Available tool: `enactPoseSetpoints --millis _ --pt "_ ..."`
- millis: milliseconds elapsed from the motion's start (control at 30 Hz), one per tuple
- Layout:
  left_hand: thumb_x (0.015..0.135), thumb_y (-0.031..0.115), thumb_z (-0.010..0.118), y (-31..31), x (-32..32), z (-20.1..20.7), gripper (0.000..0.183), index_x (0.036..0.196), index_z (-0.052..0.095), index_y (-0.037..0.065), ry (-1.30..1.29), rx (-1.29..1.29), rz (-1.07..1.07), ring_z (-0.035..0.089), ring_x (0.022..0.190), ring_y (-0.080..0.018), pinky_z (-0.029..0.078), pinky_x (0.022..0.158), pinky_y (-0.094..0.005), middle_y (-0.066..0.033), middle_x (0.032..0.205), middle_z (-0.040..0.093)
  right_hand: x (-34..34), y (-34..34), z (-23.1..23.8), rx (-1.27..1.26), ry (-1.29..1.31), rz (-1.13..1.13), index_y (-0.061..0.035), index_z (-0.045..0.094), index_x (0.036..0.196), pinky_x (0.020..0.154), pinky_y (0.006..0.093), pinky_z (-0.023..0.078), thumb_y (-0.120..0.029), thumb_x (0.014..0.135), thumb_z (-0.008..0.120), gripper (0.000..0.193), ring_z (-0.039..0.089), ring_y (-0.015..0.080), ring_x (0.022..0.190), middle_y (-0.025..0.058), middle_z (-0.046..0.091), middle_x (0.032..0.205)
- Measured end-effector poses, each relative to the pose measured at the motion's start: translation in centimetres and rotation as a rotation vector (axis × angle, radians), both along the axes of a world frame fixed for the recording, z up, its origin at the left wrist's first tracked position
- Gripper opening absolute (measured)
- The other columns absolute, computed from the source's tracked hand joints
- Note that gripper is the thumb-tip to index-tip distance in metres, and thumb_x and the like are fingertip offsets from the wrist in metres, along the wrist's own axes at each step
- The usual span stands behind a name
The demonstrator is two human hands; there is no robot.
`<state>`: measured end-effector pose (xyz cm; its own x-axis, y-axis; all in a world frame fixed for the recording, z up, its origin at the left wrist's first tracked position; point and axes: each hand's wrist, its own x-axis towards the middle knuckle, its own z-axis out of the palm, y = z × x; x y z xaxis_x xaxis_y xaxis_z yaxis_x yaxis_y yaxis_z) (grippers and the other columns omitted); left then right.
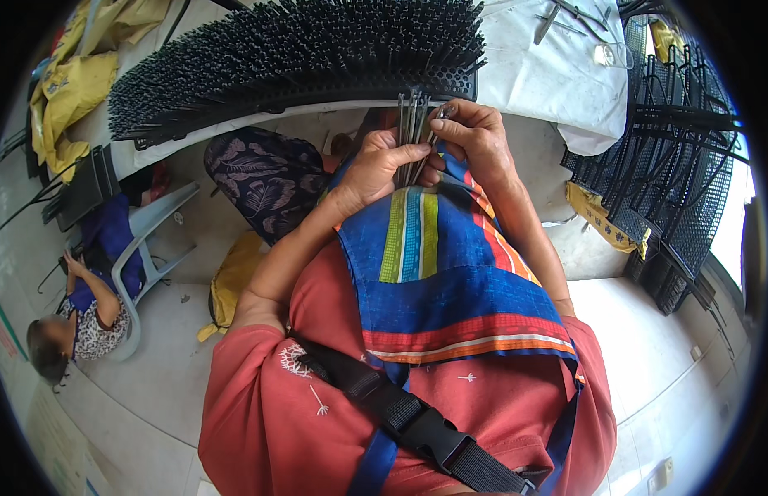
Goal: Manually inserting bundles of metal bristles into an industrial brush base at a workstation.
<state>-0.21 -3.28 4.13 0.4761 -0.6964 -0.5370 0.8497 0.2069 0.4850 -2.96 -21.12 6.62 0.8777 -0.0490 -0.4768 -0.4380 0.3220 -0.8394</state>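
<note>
Dark printing stands on the yellow sack (76, 93) at left and the yellow wrapping (600, 217) at right; none reads clearly.

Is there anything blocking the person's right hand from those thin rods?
Nothing visible stands between them: the right hand is right beside the bundle of thin rods. The left hand grips the bundle, its thumb lying across it, but the rods' far ends stick out uncovered.
</note>
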Motion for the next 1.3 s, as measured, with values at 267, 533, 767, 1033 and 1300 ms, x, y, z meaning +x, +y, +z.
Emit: enactPoseSetpoints --millis 267,533,767,1033,1300 --pt "0.089 0.008 0.06 0.4 0.0 -0.4 0.021 0.108 0.062 0.0 -0.017 0.121 0.048 0.069 0.07 -0.0216 0.059 0.065 -0.033 -0.0146 0.089 0.069 -0.2 1.1 -0.8 -0.078 0.029 -0.007 -0.0015 0.065 0.078 0.044 0.0202 0.029 -0.006 0.083 0.067 0.007 0.04 0.0029 0.048 -0.0019 0.056 0.06" --pt "0.091 0.011 0.059 1.6 0.1 -0.7 0.021 0.107 0.063 -0.001 -0.121 0.082 0.073 0.069 0.07 -0.0199 0.059 0.064 -0.0317 -0.0132 0.089 0.069 0.5 2.2 -1.0 -0.11 -0.007 -0.006 -0.0014 0.066 0.081 0.045 0.0202 0.033 -0.007 0.083 0.066 0.006 0.046 0.0041 0.05 -0.0006 0.058 0.061" --pt "0.092 0.013 0.057 2.0 -0.1 -1.0 0.022 0.108 0.063 -0.002 0.03 0.103 0.158 0.067 0.072 -0.0179 0.057 0.066 -0.0295 -0.0105 0.088 0.069 0.1 1.9 0.1 -0.125 -0.008 -0.067 0.0007 0.066 0.085 0.046 0.0206 0.033 -0.004 0.084 0.064 0.005 0.046 0.0046 0.051 -0.0008 0.056 0.062" --pt "0.09 0.006 0.054 3.4 -0.9 -1.2 0.024 0.111 0.062 -0.002 -0.062 0.196 0.122 0.067 0.076 -0.0185 0.056 0.069 -0.0288 -0.0121 0.089 0.068 2.4 1.5 2.3 -0.351 -0.446 -0.345 0.0005 0.068 0.092 0.048 0.0175 0.034 0.0 0.086 0.064 0.007 0.045 0.0027 0.054 -0.0029 0.056 0.067" --pt "0.09 0.004 0.054 3.8 -1.2 0.4 0.027 0.116 0.059 0.001 -0.096 0.172 0.116 0.067 0.079 -0.0177 0.054 0.071 -0.0287 -0.0118 0.092 0.068 5.1 2.2 1.3 -0.602 -0.698 -0.3 -0.0014 0.069 0.089 0.051 0.0173 0.036 0.004 0.08 0.068 0.011 0.048 0.0022 0.059 -0.0022 0.057 0.075"
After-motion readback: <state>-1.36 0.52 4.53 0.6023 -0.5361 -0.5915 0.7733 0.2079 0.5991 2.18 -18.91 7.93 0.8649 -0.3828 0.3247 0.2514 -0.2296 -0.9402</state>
